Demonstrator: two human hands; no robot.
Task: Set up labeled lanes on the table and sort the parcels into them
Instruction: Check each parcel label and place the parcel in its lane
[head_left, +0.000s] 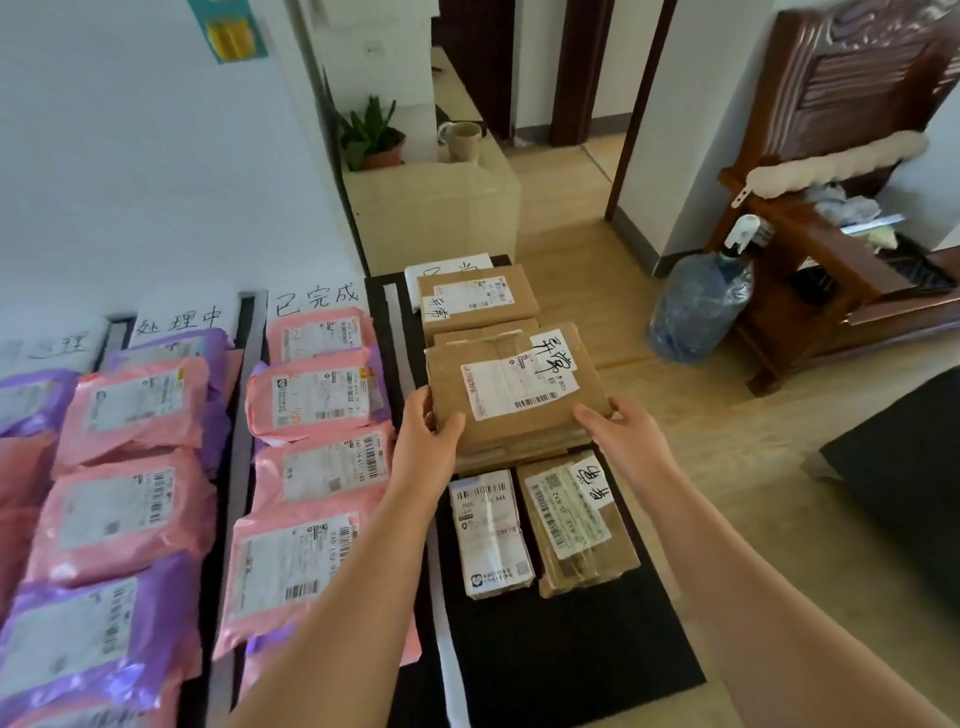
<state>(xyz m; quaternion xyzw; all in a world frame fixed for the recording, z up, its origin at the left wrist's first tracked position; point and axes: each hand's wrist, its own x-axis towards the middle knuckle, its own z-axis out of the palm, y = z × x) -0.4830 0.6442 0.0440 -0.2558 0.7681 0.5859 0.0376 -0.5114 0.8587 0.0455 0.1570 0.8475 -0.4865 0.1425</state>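
Parcels (291, 566) lie in lanes on the black bench (561, 649). Pink mailers (311, 400) and purple mailers (78, 639) fill the left lanes, and cardboard ones fill the right lane. White strips (399, 332) divide the lanes, and handwritten labels (317, 301) sit at their far ends.

Both hands grip a brown box (514, 384) in the right lane, above a lower box (519, 454). I cannot tell whether it rests on that one or is lifted clear. The left hand (426, 441) holds the near left corner, thumb on top, fingers (423, 410) curled round the side. The right hand (621, 439) holds the near right corner the same way, thumb on top, fingers wrapped over the edge.

A handwritten tag (553, 353) sits on the held box beside its shipping label. Beyond it lies a far box (475, 301), also tagged. Nearer the person, two small boxes (491, 535) lie just beside each other.
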